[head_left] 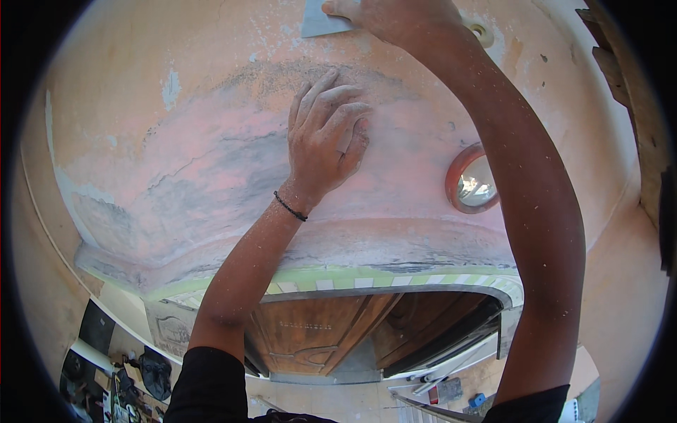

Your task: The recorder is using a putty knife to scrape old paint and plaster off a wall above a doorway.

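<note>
A worn wall (211,134) with patches of pink, grey and peach paint fills the view before me. My left hand (326,130), dusty and with a dark braided bracelet at the wrist, rests on or close against it, fingers loosely bent and apart, holding nothing. Higher up, at the top edge of the view, my right hand (395,20) grips a flat, pale blue-grey sheet or blade (323,22) against the wall. Part of that piece is cut off, so its exact kind cannot be told. White dust clings to both arms.
A round fitting with a red-brown rim (453,185) sits partly behind my right forearm. A small cream ring-shaped fixture (482,35) is above it. Below are a green-edged ledge (317,277), wooden doors (310,331) and clutter (134,384) on the floor. Wooden boards (612,74) stand far right.
</note>
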A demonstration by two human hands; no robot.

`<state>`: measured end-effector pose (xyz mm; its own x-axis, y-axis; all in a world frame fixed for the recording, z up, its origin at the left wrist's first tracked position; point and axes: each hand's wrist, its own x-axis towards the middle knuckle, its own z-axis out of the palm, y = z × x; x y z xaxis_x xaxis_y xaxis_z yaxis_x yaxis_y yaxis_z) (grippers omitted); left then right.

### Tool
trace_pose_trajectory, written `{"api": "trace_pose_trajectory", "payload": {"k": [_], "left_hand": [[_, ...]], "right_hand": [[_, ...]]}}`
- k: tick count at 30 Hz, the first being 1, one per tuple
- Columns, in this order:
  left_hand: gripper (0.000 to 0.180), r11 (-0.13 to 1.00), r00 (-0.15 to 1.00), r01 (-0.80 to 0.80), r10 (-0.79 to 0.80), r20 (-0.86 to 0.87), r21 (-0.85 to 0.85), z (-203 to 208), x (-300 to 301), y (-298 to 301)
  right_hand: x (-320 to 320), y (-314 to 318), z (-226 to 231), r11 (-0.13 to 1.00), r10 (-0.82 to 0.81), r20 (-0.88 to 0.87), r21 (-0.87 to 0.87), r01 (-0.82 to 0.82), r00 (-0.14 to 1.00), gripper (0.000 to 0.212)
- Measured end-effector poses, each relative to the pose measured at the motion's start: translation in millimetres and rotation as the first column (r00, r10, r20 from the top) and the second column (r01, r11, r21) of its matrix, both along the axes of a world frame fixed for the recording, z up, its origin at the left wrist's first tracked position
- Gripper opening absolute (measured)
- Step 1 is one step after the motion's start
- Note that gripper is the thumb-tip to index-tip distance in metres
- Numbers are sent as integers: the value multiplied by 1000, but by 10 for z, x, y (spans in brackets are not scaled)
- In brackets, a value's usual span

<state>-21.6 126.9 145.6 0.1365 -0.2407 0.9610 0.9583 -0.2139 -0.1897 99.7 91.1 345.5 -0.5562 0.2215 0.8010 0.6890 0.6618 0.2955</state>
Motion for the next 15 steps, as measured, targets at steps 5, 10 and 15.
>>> {"api": "trace_pose_trajectory", "payload": {"k": [5,10,15], "left_hand": [[11,1000,1000,28,-28,14,-2,35,81,26],[11,1000,1000,-5,5,3,-18,46,139,20],[11,1000,999,8,-8,-36,11,32,45,106]], "right_hand": [[1259,1040,-12,993,-115,-111,-23,114,987,69],[942,1071,97,994,-104,-112,19,106,988,70],[120,17,26,999,-33,-76,-18,31,997,54]]}}
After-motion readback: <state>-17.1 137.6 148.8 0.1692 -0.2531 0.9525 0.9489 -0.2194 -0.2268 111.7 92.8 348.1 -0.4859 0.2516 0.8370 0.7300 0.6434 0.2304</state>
